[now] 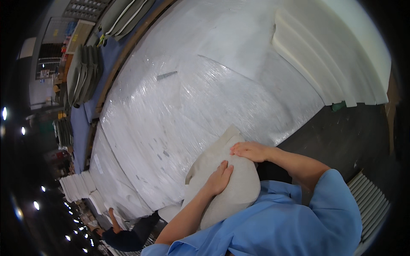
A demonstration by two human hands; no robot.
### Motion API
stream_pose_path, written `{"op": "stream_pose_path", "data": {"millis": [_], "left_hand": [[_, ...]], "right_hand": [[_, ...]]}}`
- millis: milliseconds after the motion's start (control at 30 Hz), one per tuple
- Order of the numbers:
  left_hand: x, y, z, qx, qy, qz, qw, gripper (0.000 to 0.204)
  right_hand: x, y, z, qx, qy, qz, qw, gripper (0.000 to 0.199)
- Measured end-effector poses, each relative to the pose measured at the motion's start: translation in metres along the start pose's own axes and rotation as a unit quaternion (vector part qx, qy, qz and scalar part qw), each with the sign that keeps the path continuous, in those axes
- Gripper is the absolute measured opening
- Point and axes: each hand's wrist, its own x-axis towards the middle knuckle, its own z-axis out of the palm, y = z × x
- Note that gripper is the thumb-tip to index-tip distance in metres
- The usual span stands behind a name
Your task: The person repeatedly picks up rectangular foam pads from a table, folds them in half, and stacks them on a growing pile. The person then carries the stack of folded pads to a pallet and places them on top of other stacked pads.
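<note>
A pale grey-beige, soft-looking shaped piece (243, 183) rests against my blue shirt front, over the near edge of a plastic-covered work surface (166, 115). My left hand (219, 178) lies on the middle of its upper face, fingers stretched out and close together. Farther up and to the right, my right hand (250, 151) rests on the piece near its far edge, fingers extended flat and pointing left. The fingertips of the two hands are a short way apart. The piece's far tip points away from me, and its underside is hidden.
Layered white sheets (329, 55) hang over the far right edge. Ribbed pale pieces (369, 205) stand at lower right. Grey shaped panels (85, 72) lean on a blue-covered rack at far left. A co-worker in dark clothing (124, 239) bends over pale stacks at lower left.
</note>
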Motion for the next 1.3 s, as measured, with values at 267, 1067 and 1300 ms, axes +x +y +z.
{"op": "stream_pose_path", "data": {"millis": [267,1067,1300], "left_hand": [[0.085,-0.059,0.026,-0.004,0.061,0.06,0.996,0.072],[-0.039,-0.019,-0.016,-0.051,0.06,0.192,0.978,0.055],[-0.141,0.054,0.01,0.128,0.168,0.33,0.92,0.073]], "right_hand": [[0.052,0.025,-0.011,-0.163,-0.07,0.134,0.975,0.049],[-0.067,-0.01,0.01,0.068,0.148,-0.008,0.987,0.044],[-0.078,-0.065,0.05,-0.027,0.203,-0.248,0.947,0.057]]}}
